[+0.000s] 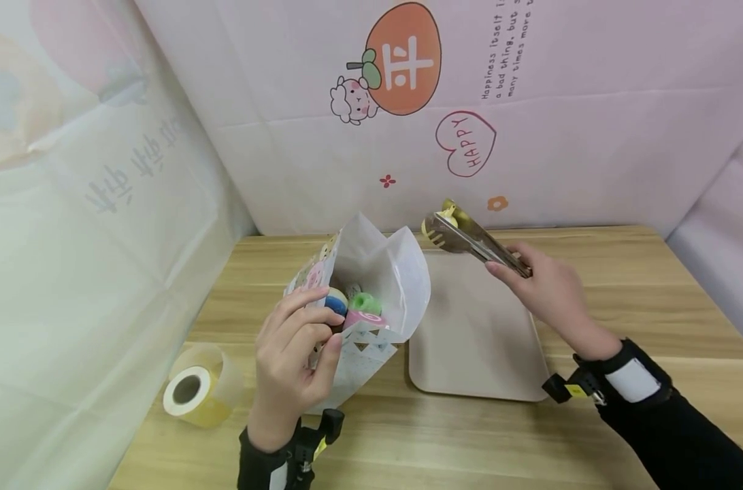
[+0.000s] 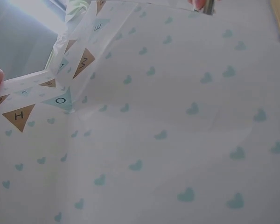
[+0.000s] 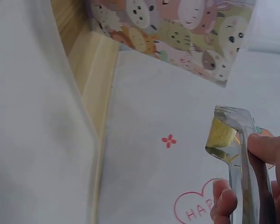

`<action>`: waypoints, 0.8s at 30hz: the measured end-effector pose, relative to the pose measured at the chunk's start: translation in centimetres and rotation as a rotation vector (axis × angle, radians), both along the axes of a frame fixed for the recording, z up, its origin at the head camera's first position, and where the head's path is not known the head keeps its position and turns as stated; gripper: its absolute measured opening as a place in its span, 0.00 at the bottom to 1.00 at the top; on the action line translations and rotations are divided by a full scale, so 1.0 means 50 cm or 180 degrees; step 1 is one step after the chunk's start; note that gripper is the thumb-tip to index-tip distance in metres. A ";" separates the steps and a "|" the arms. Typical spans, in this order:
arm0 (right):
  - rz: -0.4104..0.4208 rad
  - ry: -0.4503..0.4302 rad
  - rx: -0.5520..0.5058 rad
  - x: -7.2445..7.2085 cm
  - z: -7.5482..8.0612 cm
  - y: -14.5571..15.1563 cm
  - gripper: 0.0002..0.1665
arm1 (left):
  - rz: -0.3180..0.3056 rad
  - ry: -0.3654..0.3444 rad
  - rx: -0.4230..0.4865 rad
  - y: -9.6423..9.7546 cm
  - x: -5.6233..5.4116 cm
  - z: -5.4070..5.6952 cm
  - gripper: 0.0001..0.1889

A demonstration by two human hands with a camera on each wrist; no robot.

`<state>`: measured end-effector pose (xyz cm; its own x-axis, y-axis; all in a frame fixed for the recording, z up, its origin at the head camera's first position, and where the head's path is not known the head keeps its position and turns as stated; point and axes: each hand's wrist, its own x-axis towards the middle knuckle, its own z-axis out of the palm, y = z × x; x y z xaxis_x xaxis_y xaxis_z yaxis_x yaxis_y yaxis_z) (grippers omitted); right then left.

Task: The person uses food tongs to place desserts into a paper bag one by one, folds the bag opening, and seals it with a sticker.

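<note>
My left hand (image 1: 294, 350) holds the near left rim of an open white paper bag (image 1: 416, 279) between fingers and thumb. Inside the bag lie a green rounded piece (image 1: 365, 303), a pink piece (image 1: 364, 318) and a blue-and-cream piece (image 1: 335, 301). Hearts and lettered pennants cover the bag's side (image 2: 177, 116) in the left wrist view. My right hand (image 1: 552, 292) grips metal tongs (image 1: 490, 250) above the tray's far edge, right of the bag. Between the tong tips sits a small yellow piece (image 3: 220, 133); its kind is unclear.
A beige rectangular tray (image 1: 475, 340) lies on the wooden table (image 1: 469, 435), right of the bag. Rolls of tape (image 1: 209, 401) stand at the left. A printed white cloth (image 1: 286, 170) hangs behind the table and along its sides.
</note>
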<state>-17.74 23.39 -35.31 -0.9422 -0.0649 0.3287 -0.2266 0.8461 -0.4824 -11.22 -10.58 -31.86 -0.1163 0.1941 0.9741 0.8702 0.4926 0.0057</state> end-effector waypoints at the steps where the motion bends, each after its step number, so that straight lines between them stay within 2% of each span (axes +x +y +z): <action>1: 0.0008 0.0020 0.0003 0.002 0.005 0.000 0.29 | 0.0000 -0.0002 0.0000 0.000 0.000 0.000 0.20; 16: 0.0125 0.0284 0.0139 0.031 0.070 -0.021 0.24 | -0.0001 -0.0033 -0.0029 -0.005 -0.001 0.001 0.20; 20: 0.0223 0.0319 0.0130 0.042 0.086 -0.028 0.23 | -0.0012 -0.0043 -0.0040 -0.004 -0.001 0.002 0.20; 24: 0.0398 0.0405 0.0289 0.051 0.100 -0.035 0.22 | -0.0001 -0.0047 -0.0024 -0.004 -0.002 0.001 0.20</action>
<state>-15.20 21.65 -30.30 -0.8761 -0.2137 0.4321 -0.3870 0.8463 -0.3661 -11.33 -10.76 -31.82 -0.1305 0.2016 0.9707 0.8703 0.4924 0.0148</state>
